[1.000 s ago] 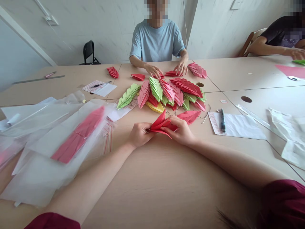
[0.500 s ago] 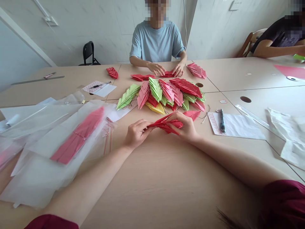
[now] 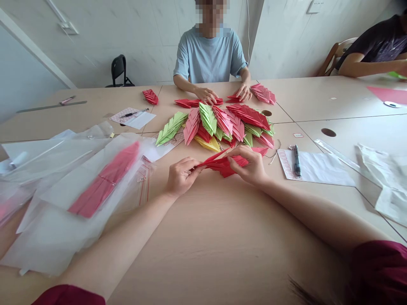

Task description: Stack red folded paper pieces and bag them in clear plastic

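Red folded paper (image 3: 222, 164) is held between my two hands, a little above the near part of the table. My left hand (image 3: 182, 176) pinches its pointed left end between thumb and fingers. Farther right, my right hand (image 3: 251, 166) grips the paper's right part, thumb in front and fingers behind, hiding some of the folds. Just beyond lies a pile of pleated paper pieces: a green one (image 3: 208, 120), a pink one (image 3: 191, 126), a red one (image 3: 248, 116) and a yellow one (image 3: 207, 143).
Clear plastic sleeves (image 3: 63, 237) with pink paper (image 3: 104, 180) cover the left side. To the right are a pen (image 3: 296, 161) on a white sheet (image 3: 324, 169), a clear ruler (image 3: 337, 154) and a white bag (image 3: 386, 182). Opposite, a person in a blue shirt (image 3: 210, 57) handles red folded pieces (image 3: 190, 103).
My right hand's grip has shifted slightly on the red paper, and the paper's folds have turned a little. Across the table, the other person's hands have moved apart.
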`<state>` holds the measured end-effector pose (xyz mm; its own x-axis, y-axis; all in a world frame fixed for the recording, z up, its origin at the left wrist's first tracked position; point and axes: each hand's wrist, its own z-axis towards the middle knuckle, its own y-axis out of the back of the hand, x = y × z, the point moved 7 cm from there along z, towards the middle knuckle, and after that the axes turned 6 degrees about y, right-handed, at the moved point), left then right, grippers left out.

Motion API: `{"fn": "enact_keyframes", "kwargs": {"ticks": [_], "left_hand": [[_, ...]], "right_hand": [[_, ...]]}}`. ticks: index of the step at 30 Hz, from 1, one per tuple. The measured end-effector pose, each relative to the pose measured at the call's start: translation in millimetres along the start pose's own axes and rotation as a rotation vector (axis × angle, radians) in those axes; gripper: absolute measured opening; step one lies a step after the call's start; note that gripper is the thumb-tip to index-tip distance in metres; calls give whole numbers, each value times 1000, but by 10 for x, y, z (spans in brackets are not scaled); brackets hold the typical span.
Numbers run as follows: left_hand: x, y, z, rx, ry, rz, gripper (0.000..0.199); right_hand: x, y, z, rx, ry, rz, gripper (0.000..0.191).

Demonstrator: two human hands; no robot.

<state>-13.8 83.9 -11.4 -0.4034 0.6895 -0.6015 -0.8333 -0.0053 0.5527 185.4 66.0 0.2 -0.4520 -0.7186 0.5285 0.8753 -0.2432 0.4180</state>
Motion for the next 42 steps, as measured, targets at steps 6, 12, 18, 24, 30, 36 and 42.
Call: {"fn": "enact_keyframes", "kwargs": {"ticks": [6,12,18,24,30,36,42], "left_hand": [[54,12,7,-21,43,-9,9],[110,29,7,-38,102,-70,11],[150,-28,-8,18,153,-158,12],[25,-86,1,91,47,-47,10],[-20,-132,-8,138,-7,0,11],[-3,-125,-4,139,-10,12,11],[-2,-90,16,125,19,-32,11]], "right_hand": [[-184,74,-8,-58,-110,53,7],[-317,80,-50,-130,-235,193,13],[-169,-10,-28,11,-128,269,21],[8,-218,-57,158,-21,242,16],[4,-282,-79,182,-88,313,10],[-27,-231,-85,159,-185,337,18],[-6,-142,-41,135,-175,341,20]]}}
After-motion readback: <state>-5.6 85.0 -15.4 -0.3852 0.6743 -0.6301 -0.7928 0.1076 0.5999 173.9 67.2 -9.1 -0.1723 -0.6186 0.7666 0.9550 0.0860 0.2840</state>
